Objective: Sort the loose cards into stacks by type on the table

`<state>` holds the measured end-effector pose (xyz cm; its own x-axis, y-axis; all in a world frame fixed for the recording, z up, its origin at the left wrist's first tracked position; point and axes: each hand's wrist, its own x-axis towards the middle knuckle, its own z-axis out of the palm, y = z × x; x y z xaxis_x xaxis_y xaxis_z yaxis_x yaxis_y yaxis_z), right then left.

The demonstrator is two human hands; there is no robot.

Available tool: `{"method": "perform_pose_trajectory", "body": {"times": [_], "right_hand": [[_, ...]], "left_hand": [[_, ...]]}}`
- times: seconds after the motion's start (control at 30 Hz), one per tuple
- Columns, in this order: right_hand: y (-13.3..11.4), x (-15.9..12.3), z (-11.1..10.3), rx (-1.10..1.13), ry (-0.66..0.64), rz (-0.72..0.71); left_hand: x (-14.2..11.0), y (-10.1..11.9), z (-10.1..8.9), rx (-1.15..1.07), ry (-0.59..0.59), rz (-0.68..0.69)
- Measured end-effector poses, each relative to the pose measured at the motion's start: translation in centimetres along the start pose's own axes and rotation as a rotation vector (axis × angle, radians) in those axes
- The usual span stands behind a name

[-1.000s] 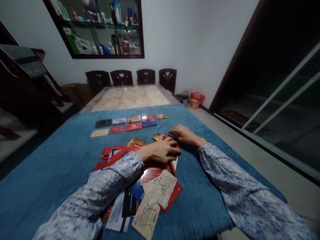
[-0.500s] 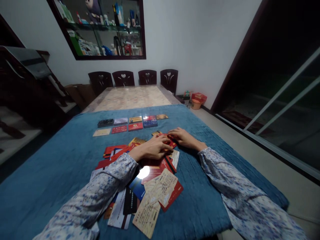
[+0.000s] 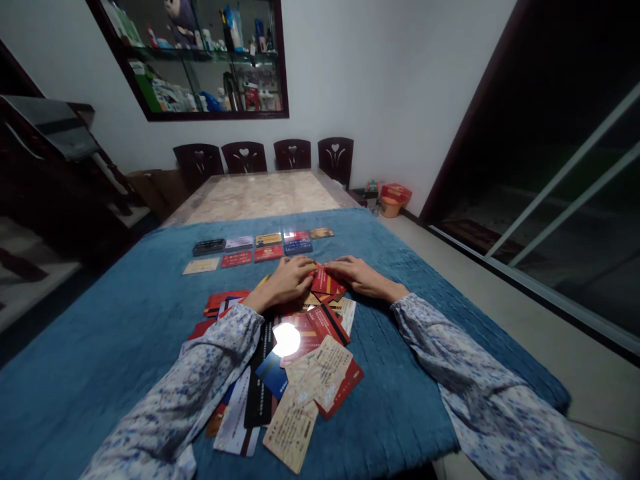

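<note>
A red card [image 3: 327, 280] with yellow stripes sits between my two hands at the far end of a loose pile of cards. My left hand [image 3: 286, 283] is closed at its left edge, fingers bent and pressed together. From the other side my right hand [image 3: 361, 275] pinches the same card near its upper right; the thumbs are mostly hidden. Beneath and nearer to me the pile spreads out: a larger red card with a dark stripe [image 3: 333, 323], cream cards [image 3: 291, 427], a blue card [image 3: 273, 375] and a black card [image 3: 257, 400]. My left forearm covers part of the pile.
Beyond my hands, two rows of sorted cards and stacks lie on the blue cloth, among them a black stack [image 3: 209, 247], a blue stack [image 3: 299, 247] and a cream card [image 3: 201, 266]. Dark chairs [image 3: 293, 155] stand behind the table [image 3: 270, 190].
My left hand has moved left and slightly away from me, off the middle of the pile. The red card between my hands now shows more fully. My right hand has barely moved.
</note>
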<state>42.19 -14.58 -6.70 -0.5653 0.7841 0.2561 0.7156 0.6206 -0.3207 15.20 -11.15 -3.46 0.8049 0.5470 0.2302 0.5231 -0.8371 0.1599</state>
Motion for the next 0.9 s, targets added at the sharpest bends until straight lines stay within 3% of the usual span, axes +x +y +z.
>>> {"method": "perform_pose_trajectory", "body": {"times": [0.13,0.3,0.6,0.9], "right_hand": [[-0.2,0.0,-0.1,-0.051,-0.02,0.02],[0.2,-0.2,0.0,-0.108,0.009,-0.005],[0.6,-0.3,0.1,-0.19,0.063,-0.041],[0.4,-0.1,0.4,-0.099,0.078,-0.082]], "left_hand": [[0.0,-1.1,0.2,0.07,-0.059,-0.035],[-0.1,-0.7,0.0,0.102,-0.066,-0.011],[0.1,1.2,-0.2,0.127,0.062,0.039],[0.5,2.6,0.0,0.152,-0.047,0.063]]}}
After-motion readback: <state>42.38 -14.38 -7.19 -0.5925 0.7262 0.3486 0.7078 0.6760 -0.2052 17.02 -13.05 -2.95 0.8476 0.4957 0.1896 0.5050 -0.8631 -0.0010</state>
